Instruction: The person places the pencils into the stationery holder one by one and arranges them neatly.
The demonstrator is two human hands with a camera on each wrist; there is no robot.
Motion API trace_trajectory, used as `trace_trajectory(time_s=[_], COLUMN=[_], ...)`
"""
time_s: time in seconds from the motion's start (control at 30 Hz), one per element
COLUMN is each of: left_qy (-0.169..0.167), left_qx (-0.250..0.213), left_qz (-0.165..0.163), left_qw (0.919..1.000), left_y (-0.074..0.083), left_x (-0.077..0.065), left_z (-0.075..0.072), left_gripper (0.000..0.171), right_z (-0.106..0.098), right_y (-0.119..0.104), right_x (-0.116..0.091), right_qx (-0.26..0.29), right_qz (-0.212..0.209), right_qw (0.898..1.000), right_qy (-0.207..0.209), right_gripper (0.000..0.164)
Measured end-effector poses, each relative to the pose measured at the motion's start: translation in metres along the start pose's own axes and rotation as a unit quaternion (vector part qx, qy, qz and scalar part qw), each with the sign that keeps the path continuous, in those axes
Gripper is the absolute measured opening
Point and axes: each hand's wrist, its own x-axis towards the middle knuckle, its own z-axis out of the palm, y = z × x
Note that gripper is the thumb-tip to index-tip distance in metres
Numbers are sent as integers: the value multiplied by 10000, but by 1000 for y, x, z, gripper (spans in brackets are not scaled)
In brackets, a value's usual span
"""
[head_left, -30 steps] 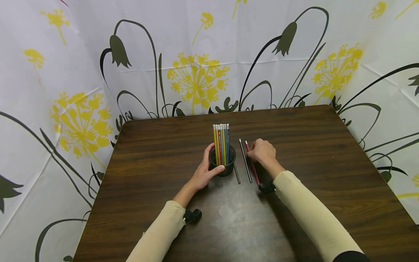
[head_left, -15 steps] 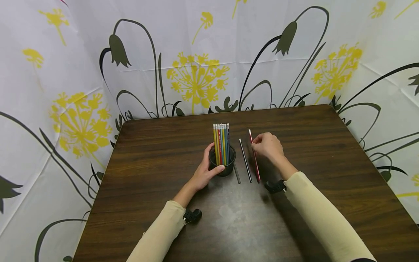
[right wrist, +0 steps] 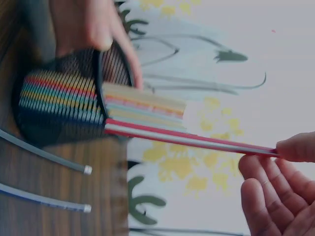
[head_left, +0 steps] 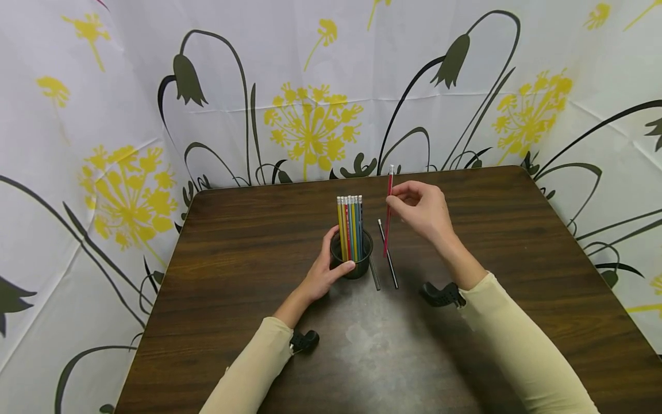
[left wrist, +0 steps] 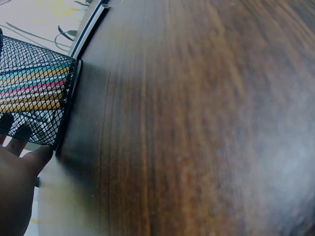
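A round black mesh pencil cup [head_left: 357, 272] stands on the table, holding a row of colored pencils [head_left: 349, 221] with their eraser ends up. My left hand [head_left: 322, 273] grips the cup's side, thumb at the front and fingers round the far side. Between thumb and fingertips, my right hand [head_left: 426, 213] pinches a red pencil [head_left: 387, 230] near its eraser end, almost upright, to the right of the cup. In the right wrist view the red pencil's [right wrist: 187, 139] lower end overlaps the cup's rim.
A dark pencil [head_left: 391, 267] lies on the wooden table [head_left: 248, 241] right of the cup. A grey pencil [head_left: 374, 276] lies closer, partly hidden by the cup. Behind the table hangs a white curtain [head_left: 227, 132] with a flower print.
My right hand has picked the red pencil up off the table, raised it and turned it nearly upright. The left hand and the cup have stayed put.
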Motion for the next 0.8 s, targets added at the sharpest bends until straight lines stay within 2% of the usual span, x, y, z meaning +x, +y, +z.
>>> trace_trajectory(time_s=[0.13,0.27,0.43,0.63,0.8], left_qy=[112,189,168,96,169], left_qx=[9,82,68,51,128], left_qz=[44,72,162,186,155], left_qw=[9999,9998,9997,9998,9997], left_y=[-15,-18,-17,-19,-19], left_x=[2,3,4,3,3], left_z=[1,1,1,1,2], left_gripper=[82,82,82,81,81], right_z=[10,24,40,54,62], right_y=[-10,-10,2,16,22], right_x=[-6,-12,-17,-22,-24], right_qx=[528,570,198,-221,-517], right_qz=[-531,-801,-845,-703,-549], right_qw=[9972,9951,9962,9965,9956], right_qy=[7,47,-54,-393,-559], right_gripper=[13,9,8,9,9])
